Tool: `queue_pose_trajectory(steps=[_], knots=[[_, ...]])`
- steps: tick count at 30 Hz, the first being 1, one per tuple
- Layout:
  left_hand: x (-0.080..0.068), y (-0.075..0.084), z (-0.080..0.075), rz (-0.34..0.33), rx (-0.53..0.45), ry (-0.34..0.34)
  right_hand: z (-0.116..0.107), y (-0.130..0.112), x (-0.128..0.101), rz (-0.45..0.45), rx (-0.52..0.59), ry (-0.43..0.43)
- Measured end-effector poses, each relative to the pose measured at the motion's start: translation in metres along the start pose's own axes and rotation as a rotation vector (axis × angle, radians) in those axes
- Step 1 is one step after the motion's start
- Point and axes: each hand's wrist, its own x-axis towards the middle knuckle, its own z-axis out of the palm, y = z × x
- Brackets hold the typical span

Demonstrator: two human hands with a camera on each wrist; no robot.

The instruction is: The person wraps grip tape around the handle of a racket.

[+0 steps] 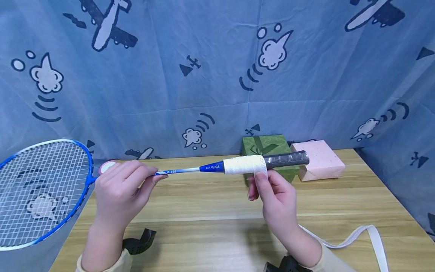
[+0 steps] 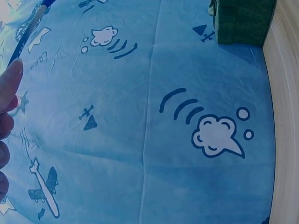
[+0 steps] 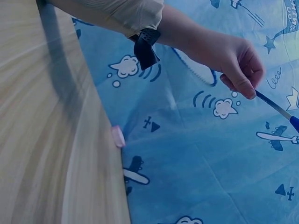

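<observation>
A blue and white badminton racket [image 1: 211, 167] is held up level above the table, its strung head at the left. My left hand [image 1: 120, 189] pinches the thin shaft near the head; the right wrist view also shows this pinch on the shaft [image 3: 275, 107]. White grip tape [image 1: 242, 165] is wound around the part of the handle nearest the blue cone. The handle's butt end [image 1: 289, 158] shows black. With thumb and fingers, my right hand [image 1: 280, 200] pinches the tape just below the handle, at the edge of the wound part.
A loose tail of white tape [image 1: 375, 241] trails over the table [image 1: 204, 219] at the right, passing behind my right forearm. Toward the back stand a green box [image 1: 249, 141] with a bow and a pink box [image 1: 324, 162]. A small pink round thing [image 1: 106, 166] is partly hidden behind my left hand.
</observation>
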Motion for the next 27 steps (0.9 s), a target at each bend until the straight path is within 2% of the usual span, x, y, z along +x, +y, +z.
queue_pose_trajectory(steps=[5, 14, 22, 27], knots=[[0.0, 0.0001, -0.0002, -0.018, -0.001, -0.017, 0.0005, 0.0004, 0.0002, -0.03, 0.012, 0.0], [-0.0007, 0.0, 0.0006, -0.03, 0.004, -0.014, 0.0012, -0.0015, -0.0008, 0.009, 0.029, -0.025], [-0.0026, 0.0009, -0.002, -0.116, 0.033, 0.002, 0.0013, 0.0002, -0.0001, 0.009, 0.02, -0.029], [0.0001, 0.0014, 0.0001, -0.086, -0.004, 0.037, 0.0007, 0.0008, -0.0007, -0.003, 0.024, -0.032]])
